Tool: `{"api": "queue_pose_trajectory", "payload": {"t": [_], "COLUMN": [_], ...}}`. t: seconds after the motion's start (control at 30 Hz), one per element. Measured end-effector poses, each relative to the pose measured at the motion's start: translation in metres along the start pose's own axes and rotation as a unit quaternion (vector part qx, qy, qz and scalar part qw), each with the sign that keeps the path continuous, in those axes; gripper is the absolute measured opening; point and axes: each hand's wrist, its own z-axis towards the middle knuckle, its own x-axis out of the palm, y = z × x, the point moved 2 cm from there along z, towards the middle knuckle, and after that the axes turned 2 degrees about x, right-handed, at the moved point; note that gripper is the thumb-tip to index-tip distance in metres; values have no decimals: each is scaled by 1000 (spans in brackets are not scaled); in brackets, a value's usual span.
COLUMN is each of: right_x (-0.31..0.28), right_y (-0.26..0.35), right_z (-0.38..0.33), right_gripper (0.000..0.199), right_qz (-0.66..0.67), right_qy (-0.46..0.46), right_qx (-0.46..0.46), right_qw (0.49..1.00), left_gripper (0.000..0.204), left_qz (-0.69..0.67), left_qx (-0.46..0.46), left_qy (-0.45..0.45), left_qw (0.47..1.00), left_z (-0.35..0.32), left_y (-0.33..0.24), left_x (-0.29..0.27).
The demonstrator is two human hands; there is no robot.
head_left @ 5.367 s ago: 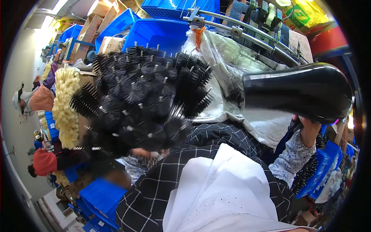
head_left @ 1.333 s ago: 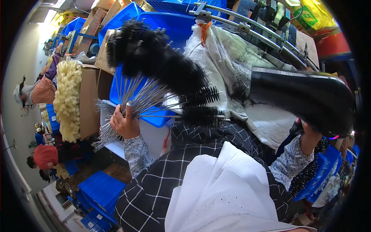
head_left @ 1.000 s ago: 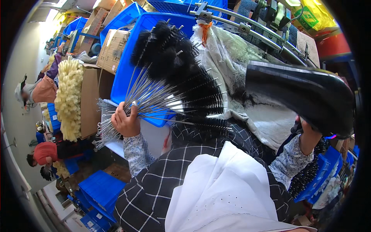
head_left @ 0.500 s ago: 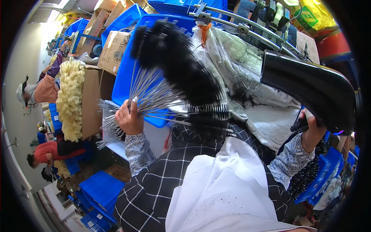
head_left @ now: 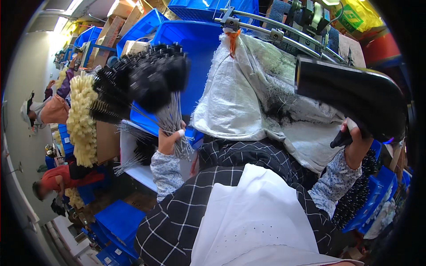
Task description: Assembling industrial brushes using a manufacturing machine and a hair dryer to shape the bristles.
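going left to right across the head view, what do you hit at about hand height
cream brush stack → left hand gripping the black brush bundle → white woven sack → right hand holding the black hair dryer

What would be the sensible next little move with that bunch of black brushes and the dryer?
Probably swing the black blow dryer in the right hand leftward toward the bunch of black brushes. The left hand holds their wire stems up and fanned, but the nozzle points at the white sack, not the bristles.

Between your brush bunch and the black dryer hangs a white sack, blocking the middle.
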Motion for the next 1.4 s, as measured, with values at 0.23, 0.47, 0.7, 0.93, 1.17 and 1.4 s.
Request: {"api": "queue_pose_trajectory", "payload": {"t": [0.23, 0.47, 0.7, 0.93, 1.17, 1.4], "right_x": [15, 9, 12, 13, 17, 10], "right_y": [7, 1, 4, 10, 16, 15], "right_z": [1, 5, 4, 9, 16, 18], "right_gripper": [39, 49, 51, 51, 52, 36], "right_qz": [5, -52, 19, 28, 1, 10], "right_qy": [4, -9, -3, 27, 31, -39], "right_qx": [14, -23, -33, -11, -40, -9], "right_qw": [1000, 998, 999, 999, 999, 999], "left_gripper": [42, 52, 51, 32, 67, 28], "left_qz": [-280, -620, -603, -508, -506, -518], "left_qx": [-66, -3, 4, -9, 36, 13], "left_qy": [326, 521, 613, 679, 687, 373], "left_qw": [901, 587, 510, 530, 520, 770], "left_z": [-17, -25, -20, -7, 0, 41], "left_y": [4, -3, 7, -18, -13, -29], "left_x": [18, 66, 67, 75, 69, 104]}}
